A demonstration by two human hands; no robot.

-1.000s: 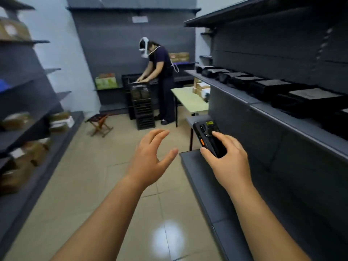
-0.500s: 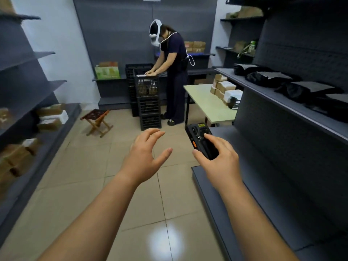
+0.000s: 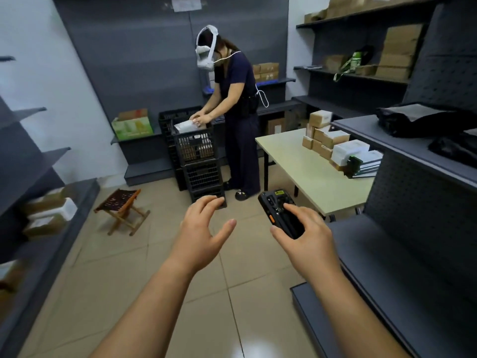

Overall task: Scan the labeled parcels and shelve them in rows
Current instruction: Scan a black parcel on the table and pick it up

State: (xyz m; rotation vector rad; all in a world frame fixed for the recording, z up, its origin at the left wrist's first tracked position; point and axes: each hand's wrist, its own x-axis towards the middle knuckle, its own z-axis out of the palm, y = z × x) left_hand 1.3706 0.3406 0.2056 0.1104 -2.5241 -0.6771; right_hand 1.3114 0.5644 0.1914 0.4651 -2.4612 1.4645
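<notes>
Right hand (image 3: 307, 244) clutched the black handheld scanner (image 3: 280, 211) around its lower body with the index finger lying on the keypad, probably so it was ready to trigger. Left hand (image 3: 204, 228) was empty, fingers spread and loose, likely kept free to pick up a parcel. Unshelved boxed parcels (image 3: 333, 140) sat stacked on the pale table (image 3: 304, 174) ahead-right, well apart from both hands, while black bagged parcels (image 3: 413, 120) already lay on the grey shelf (image 3: 387, 140) at right.

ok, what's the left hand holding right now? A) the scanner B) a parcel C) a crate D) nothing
D: the left hand hangs open over the floor with fingers spread and nothing in it, while the scanner sits in the right hand.
</notes>
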